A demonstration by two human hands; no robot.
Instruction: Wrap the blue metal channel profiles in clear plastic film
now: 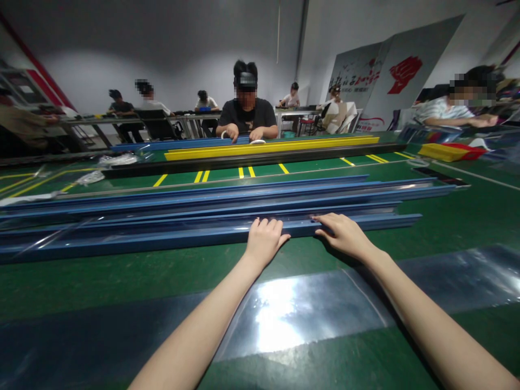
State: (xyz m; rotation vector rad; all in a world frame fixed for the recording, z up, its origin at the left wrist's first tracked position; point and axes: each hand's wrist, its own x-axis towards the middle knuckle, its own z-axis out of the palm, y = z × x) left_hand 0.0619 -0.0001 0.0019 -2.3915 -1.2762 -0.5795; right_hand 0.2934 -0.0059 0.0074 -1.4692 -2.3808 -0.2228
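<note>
**A:** Checking my feed from way over here. Where's the thing you're working on?

**B:** The near blue rail lies flat across the green table, running from the left edge of my view to just past the right hand. The far blue rail sits just behind it, roughly parallel, with clear film on the left part of both.

**A:** And the grip?

**B:** Left hand is curled over the near rail's front wall, fingertips inside the channel, thumb stuck out to the side. I'd call that holding it. The right one has its index finger over the same wall by a small dark spot, thumb lower down in front. Whether it's pinching or only touching, I honestly can't tell.

**A:** Anything else around?

**B:** Yeah, a shiny clear sheet lies under my forearms. Past the blue rails there's a black rail, then a yellow rail. A co-worker sits behind those, facing me, both hands down at the rails. Off to the right I've got a yellow tray touching a red one, too.
</note>
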